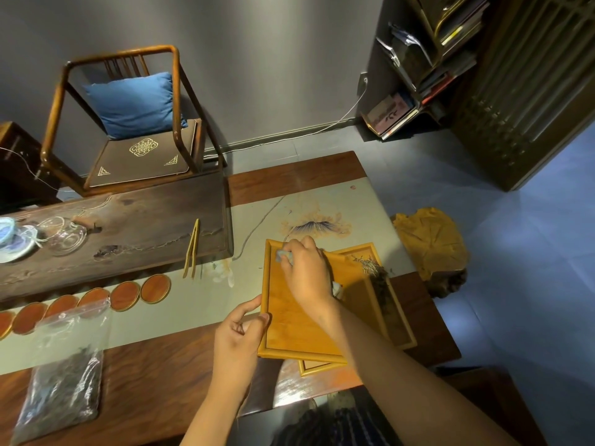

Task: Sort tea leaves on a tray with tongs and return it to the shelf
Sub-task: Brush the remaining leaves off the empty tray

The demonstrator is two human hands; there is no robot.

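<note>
A yellow bamboo tray (289, 329) lies on top of a second, like tray (399, 329) on the table. My left hand (240, 336) grips the upper tray's left rim. My right hand (306, 272) rests on the upper tray, fingers closed on a small pale wad, perhaps a cloth (285, 255). Tea leaves (375, 272), pale and dark, are heaped on the lower tray's far right part. The bamboo tongs (192, 251) lie apart from both hands, on the dark wooden tea board (128, 226) to the left.
A clear bag of dark tea leaves (64, 381) lies at the front left. A row of round red coasters (125, 296) runs along the table runner. Glass cups (66, 236) stand far left. A chair (128, 123), a shelf (425, 66) and a yellow stump stool (431, 246) surround the table.
</note>
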